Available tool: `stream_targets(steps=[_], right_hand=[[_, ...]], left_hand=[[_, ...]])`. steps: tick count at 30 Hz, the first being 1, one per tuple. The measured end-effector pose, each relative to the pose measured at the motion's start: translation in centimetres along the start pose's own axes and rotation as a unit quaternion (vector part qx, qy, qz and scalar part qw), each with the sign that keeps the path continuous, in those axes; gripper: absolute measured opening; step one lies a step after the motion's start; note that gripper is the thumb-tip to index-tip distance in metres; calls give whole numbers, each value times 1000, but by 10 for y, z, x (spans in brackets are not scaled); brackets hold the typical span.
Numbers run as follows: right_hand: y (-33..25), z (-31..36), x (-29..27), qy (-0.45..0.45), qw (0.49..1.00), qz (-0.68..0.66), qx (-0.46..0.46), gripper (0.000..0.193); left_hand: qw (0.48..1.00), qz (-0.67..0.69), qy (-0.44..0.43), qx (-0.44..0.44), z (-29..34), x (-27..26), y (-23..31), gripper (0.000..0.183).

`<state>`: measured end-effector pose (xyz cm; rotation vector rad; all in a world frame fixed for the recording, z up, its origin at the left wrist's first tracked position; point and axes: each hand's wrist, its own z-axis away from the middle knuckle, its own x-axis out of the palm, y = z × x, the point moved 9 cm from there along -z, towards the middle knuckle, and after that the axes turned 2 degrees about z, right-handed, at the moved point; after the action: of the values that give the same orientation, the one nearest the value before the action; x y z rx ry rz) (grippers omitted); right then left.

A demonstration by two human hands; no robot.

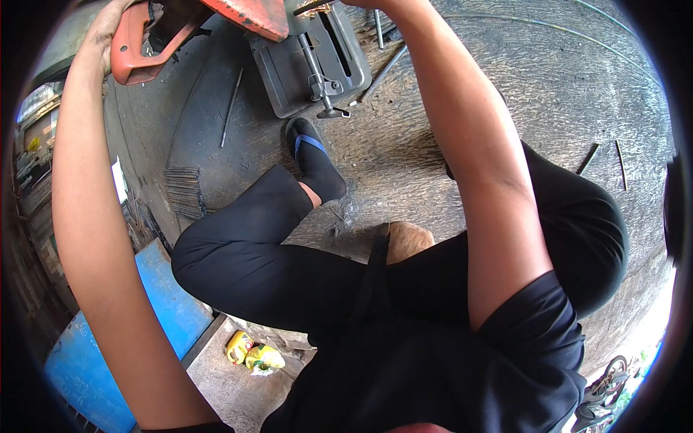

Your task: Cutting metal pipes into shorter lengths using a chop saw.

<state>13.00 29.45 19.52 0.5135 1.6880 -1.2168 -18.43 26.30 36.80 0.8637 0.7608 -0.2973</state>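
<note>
Left hand (108, 32) wrapped round orange saw handle (141, 50) — worn, grimy; right hand's grip cannot tell — out of frame.

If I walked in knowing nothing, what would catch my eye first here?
First, the orange cut-off saw at the top of the view, with the left hand gripping its orange handle. The right hand is mostly cut off at the top edge, reaching to the saw's dark metal base, where a few sparks show. Below, a foot in a black sandal with a blue strap rests on the dusty floor, with thin metal rods lying about.
</note>
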Motion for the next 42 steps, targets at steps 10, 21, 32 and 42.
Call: stream_targets(steps=[10, 21, 32, 42], right_hand=[[12, 0, 5, 4, 999, -34, -2, 32], [6, 1, 2, -1, 996, -64, -64, 29], [21, -8, 41, -28, 993, -79, -81, 31], [60, 3, 131, -70, 933, -84, -344, 15]], left_hand=[[1000, 18, -16, -20, 1, 0, -4, 48], [1000, 18, 13, -6, 21, 10, 8, 46], [1000, 16, 16, 0, 27, 17, 13, 43], [999, 42, -23, 5, 31, 60, 42, 32]])
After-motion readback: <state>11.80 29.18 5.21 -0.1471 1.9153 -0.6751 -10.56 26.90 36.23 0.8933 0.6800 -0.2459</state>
